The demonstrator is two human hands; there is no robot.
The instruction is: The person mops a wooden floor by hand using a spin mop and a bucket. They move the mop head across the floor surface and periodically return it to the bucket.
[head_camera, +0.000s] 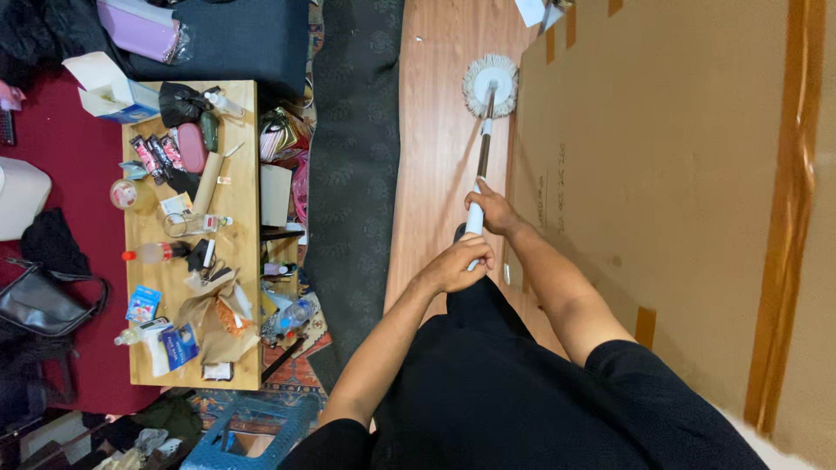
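I hold a mop by its white grip with both hands. My left hand point(459, 261) is closed around the near end of the handle point(482, 157). Just ahead of it on the same grip is my right hand point(493, 210). The metal shaft runs away from me to a round white mop head point(490, 85) with a fringed edge. The head rests flat on the wooden floor point(435, 130), right at the edge of a large brown cardboard sheet point(662, 157).
A dark patterned rug point(353, 157) lies left of the wooden strip. Beyond it stands a low wooden table point(246, 261) crowded with bottles, packets, bags and a white box point(109, 87). A black handbag point(48, 300) lies on red carpet; a blue plastic stool point(252, 435) stands near me.
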